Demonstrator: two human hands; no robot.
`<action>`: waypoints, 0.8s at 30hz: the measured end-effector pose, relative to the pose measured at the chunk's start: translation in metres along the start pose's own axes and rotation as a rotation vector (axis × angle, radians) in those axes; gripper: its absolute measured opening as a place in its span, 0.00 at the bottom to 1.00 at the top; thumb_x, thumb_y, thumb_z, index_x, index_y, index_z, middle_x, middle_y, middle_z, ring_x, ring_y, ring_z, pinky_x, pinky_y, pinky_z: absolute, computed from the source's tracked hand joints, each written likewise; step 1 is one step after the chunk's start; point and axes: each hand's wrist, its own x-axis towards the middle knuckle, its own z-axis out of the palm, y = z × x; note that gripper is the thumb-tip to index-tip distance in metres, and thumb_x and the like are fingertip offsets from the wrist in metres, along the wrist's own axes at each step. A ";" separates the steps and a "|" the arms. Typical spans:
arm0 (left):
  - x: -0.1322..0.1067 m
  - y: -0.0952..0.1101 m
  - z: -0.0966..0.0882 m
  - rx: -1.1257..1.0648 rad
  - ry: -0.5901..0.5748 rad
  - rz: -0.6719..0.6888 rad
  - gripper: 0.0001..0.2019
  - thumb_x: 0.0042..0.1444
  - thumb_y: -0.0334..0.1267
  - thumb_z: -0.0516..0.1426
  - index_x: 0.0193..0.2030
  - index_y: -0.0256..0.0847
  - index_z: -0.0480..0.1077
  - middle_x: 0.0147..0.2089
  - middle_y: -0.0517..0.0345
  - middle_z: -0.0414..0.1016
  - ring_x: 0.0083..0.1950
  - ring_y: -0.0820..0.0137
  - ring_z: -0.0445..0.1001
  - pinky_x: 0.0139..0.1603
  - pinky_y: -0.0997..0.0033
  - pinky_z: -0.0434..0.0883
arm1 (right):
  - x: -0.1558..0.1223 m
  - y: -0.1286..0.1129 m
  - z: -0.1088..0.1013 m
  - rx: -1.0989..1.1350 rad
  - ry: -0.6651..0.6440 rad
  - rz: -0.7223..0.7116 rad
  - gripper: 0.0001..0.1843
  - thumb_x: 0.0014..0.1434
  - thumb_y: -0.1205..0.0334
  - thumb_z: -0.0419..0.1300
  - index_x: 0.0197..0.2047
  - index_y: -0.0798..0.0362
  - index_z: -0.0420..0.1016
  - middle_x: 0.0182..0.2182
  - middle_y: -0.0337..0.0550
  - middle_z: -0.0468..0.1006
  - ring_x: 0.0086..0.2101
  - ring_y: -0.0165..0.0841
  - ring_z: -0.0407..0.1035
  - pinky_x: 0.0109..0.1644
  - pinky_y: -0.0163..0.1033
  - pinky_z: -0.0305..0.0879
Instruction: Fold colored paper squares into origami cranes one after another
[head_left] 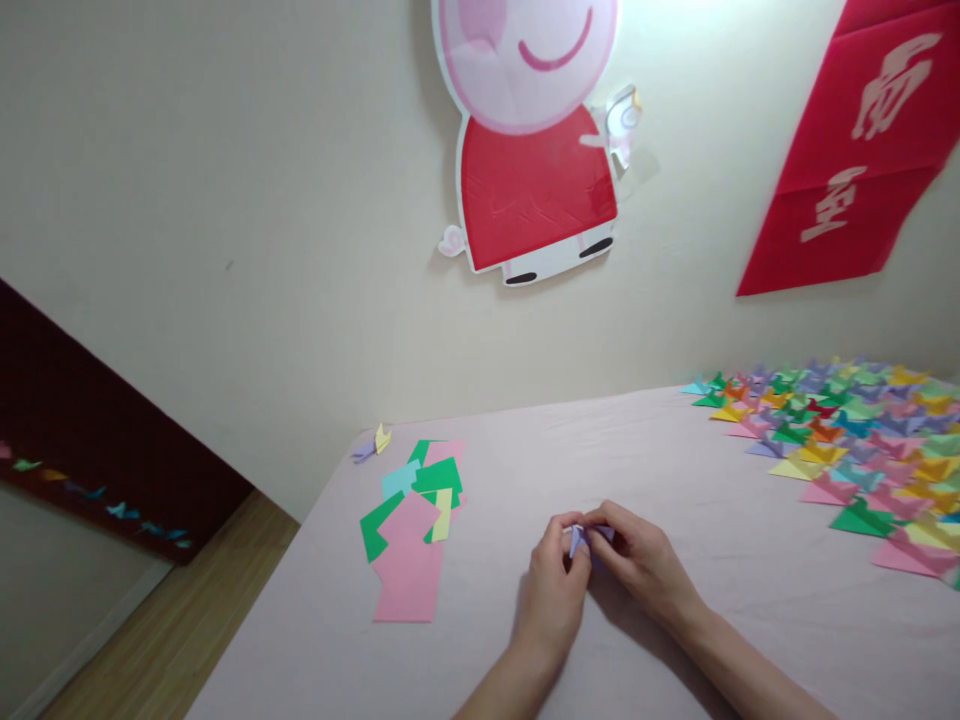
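A small piece of folded purple paper (577,541) is pinched between my two hands, just above the table (517,450). My left hand (556,572) grips its left side with thumb and fingers. From the right, my right hand (634,555) has thumb and fingertips closed on the same paper. Fingers cover much of it, so its full shape is hidden. Left of my hands lie loose sheets of coloured paper, among them a pink sheet (411,575), a green sheet (439,476) and a pale yellow strip (442,515).
Rows of colourful folded paper figures (847,430) cover the table's right side. A purple folded piece (364,453) and a yellow one (382,438) sit at the far left corner. Behind stands a wall with a cartoon pig cutout (536,190) and a red banner (840,150).
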 end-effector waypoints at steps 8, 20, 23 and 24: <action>0.009 -0.007 -0.001 -0.141 -0.083 -0.011 0.14 0.58 0.39 0.54 0.52 0.43 0.68 0.40 0.58 0.77 0.37 0.69 0.73 0.38 0.74 0.69 | 0.003 -0.001 -0.003 0.107 -0.029 -0.102 0.11 0.58 0.64 0.52 0.31 0.51 0.76 0.26 0.39 0.73 0.28 0.33 0.69 0.33 0.36 0.63; 0.005 0.006 -0.002 -0.237 -0.057 0.013 0.15 0.58 0.47 0.56 0.46 0.39 0.68 0.32 0.58 0.75 0.33 0.69 0.72 0.34 0.72 0.69 | 0.004 0.000 -0.004 0.203 -0.083 0.056 0.12 0.60 0.55 0.55 0.37 0.52 0.76 0.32 0.41 0.78 0.32 0.35 0.72 0.36 0.37 0.67; 0.002 0.009 -0.001 -0.194 -0.007 0.019 0.13 0.59 0.44 0.55 0.46 0.39 0.67 0.32 0.58 0.76 0.33 0.69 0.73 0.34 0.72 0.69 | 0.003 0.001 -0.004 0.175 -0.034 0.084 0.13 0.59 0.53 0.54 0.34 0.52 0.73 0.26 0.39 0.75 0.27 0.32 0.68 0.30 0.35 0.64; 0.000 0.009 -0.001 -0.163 0.009 0.021 0.12 0.59 0.43 0.54 0.47 0.40 0.67 0.33 0.58 0.77 0.34 0.68 0.74 0.35 0.72 0.69 | 0.002 0.000 -0.004 0.155 -0.022 0.083 0.13 0.59 0.52 0.54 0.32 0.52 0.72 0.24 0.37 0.73 0.25 0.32 0.66 0.28 0.35 0.63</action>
